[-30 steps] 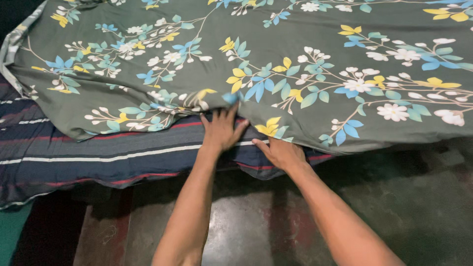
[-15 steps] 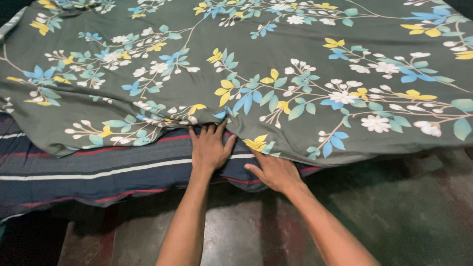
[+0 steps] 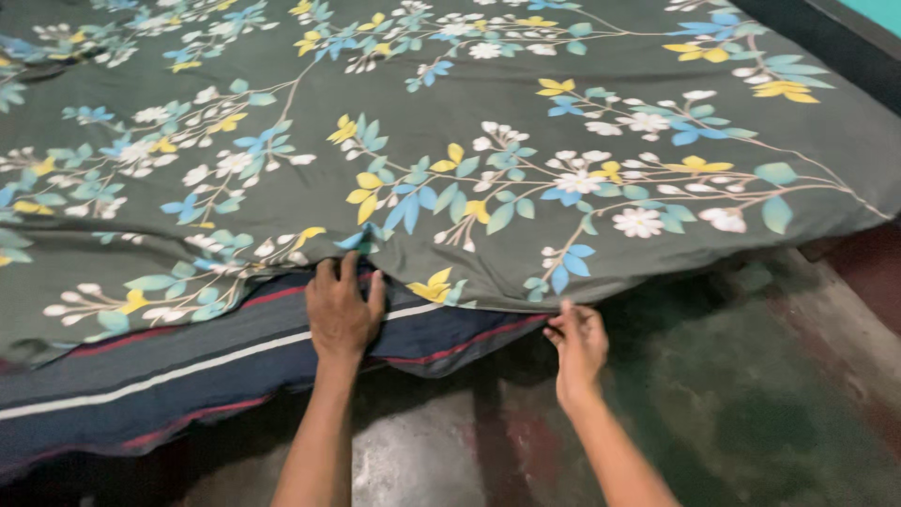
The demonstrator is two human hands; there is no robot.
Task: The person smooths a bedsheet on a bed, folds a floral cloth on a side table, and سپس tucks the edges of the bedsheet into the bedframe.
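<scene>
1. Flat and spread, the left hand [image 3: 343,314] presses palm-down on the striped cloth [image 3: 188,366], its fingertips pushed against and partly under the hem of the floral sheet [image 3: 488,122]; it grasps nothing, it only bears down.
2. That hem runs just above the left hand's fingers, lifted into a small bunch where they meet it, and the sheet spreads away from the hand across the whole bed, up to the far edge.
3. Further right, the right hand [image 3: 577,343] pinches the sheet's lower edge between thumb and fingers, closed on a small fold of fabric where the hem hangs over the bed's side.
4. Between the two hands the hem dips slightly, and a corner of the striped cloth hangs below it.
5. Below and to the right of the right hand lies the dark concrete floor [image 3: 751,413], with a reddish patch [image 3: 868,258] near the bed's corner.
6. Count: two hands, both the person's own; one floral sheet, grey-green with blue, yellow and white blossoms; one striped cloth, dark blue with red and white bands.
</scene>
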